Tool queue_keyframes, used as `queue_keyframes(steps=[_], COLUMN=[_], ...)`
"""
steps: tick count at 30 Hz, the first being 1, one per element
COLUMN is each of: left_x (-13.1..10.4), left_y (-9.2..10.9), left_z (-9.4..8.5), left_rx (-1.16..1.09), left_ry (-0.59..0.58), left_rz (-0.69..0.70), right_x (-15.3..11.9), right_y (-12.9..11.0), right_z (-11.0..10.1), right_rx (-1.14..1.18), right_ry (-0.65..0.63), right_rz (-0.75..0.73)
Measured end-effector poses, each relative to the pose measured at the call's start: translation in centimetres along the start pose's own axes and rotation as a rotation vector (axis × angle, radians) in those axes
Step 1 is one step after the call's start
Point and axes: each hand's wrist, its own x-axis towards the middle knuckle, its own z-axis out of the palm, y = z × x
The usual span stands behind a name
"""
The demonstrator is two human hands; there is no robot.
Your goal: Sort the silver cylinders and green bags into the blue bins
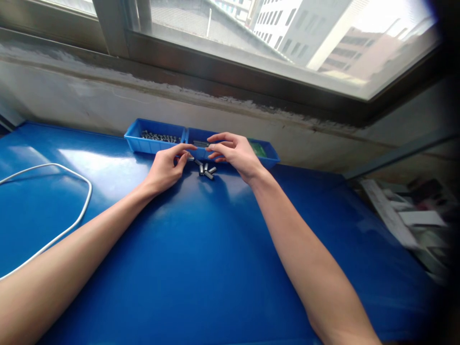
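Note:
My left hand (167,167) is low over the table in front of the blue bins, its thumb and fingers curled at a small shiny metal piece (191,158). The index finger reaches out above it. My right hand (237,154) hovers at the front of the middle bin (197,152), fingers bent and apart; nothing can be clearly made out in them. Several short metal pieces (206,171), dark and silver, lie in a loose group on the table between my hands. Inside the middle bin are longer metal pieces (200,143), partly hidden by my right hand.
The left bin (141,143) holds many small metal parts (160,137). Green items (258,149) sit in the right bin (270,157). A white cable (88,191) curves across the blue table (215,268). Behind stand a wall and window frame; papers (420,218) are at right.

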Motion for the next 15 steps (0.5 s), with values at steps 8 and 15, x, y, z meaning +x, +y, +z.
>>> queue_keyframes(steps=[8,15], left_x=[0.34,0.48], left_y=[-0.34,-0.44], left_z=[-0.14,-0.30], left_rx=[-0.236,-0.323], left_ry=[0.042,0.068], left_rz=[-0.138,-0.156], right_x=[0.05,-0.18], right_y=[0.48,0.40], right_z=[0.21,0.65], right_rx=[-0.020,-0.058], right_ry=[-0.170,-0.240], right_rz=[0.039,0.086])
